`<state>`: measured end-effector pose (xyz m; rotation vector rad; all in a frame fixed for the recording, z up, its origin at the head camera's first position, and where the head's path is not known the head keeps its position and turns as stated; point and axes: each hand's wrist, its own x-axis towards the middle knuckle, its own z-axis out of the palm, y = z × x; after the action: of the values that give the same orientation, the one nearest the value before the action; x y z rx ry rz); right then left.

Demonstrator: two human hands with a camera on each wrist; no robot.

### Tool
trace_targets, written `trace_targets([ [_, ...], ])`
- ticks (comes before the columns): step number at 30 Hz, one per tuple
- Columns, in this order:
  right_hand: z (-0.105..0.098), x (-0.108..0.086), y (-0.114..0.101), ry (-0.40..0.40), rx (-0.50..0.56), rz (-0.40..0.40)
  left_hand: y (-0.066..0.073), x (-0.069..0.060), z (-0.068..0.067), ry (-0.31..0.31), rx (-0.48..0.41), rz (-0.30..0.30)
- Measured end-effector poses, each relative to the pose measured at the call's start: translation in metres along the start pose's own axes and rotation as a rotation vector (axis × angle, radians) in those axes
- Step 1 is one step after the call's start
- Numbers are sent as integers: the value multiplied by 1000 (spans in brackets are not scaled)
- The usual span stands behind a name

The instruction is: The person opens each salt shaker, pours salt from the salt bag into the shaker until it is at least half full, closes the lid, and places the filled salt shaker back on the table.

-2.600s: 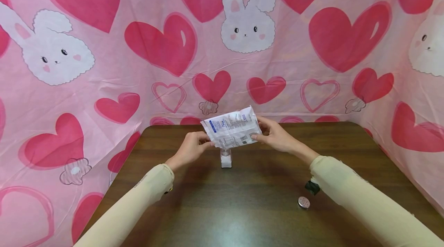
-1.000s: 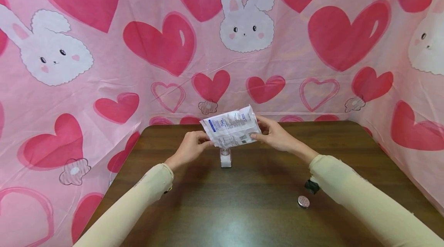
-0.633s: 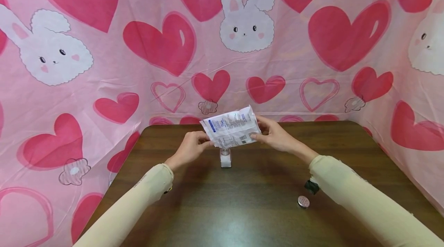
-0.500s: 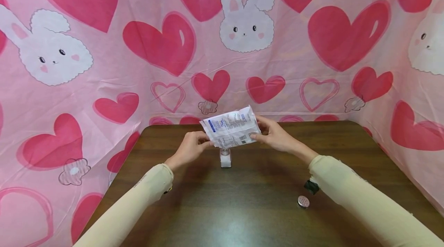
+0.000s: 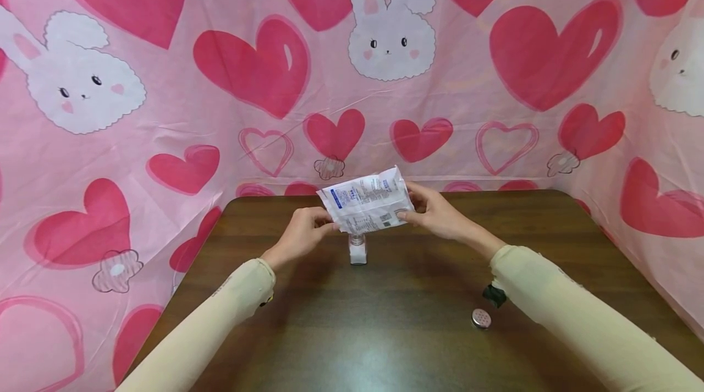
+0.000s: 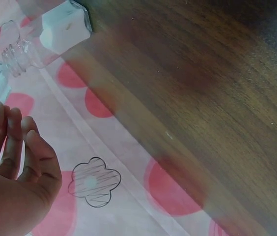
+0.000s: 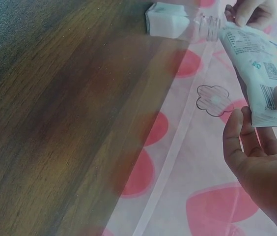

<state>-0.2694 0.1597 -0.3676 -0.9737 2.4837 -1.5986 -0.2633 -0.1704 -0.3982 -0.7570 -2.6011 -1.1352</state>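
A white printed bag (image 5: 367, 203) is held tilted over a small clear glass shaker bottle (image 5: 358, 251), its left end lower than its right. My left hand (image 5: 299, 234) pinches the bag's lower left corner. At the other end, my right hand (image 5: 440, 214) grips the bag with the thumb on its near face. The bottle stands upright on the table, partly filled with something white. In the right wrist view, the bag's end (image 7: 249, 61) meets the threaded bottle neck (image 7: 209, 28). Whether anything pours is hidden in the head view.
A round metal cap (image 5: 481, 318) with several holes lies on the brown wooden table (image 5: 308, 331), near my right forearm. Behind and at both sides hangs a pink cloth (image 5: 330, 92) with hearts and rabbits. Tiny white specks dot the table in the right wrist view.
Both hands and the bag keep nearly the same pose over the bottle. Only the head view has shifted very slightly.
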Motion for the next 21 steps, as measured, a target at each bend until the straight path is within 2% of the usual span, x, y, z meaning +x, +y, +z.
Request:
trace_targets([
  [21,1,0,-2,-11,25,20,-1,0,-1,-3,7,-5],
])
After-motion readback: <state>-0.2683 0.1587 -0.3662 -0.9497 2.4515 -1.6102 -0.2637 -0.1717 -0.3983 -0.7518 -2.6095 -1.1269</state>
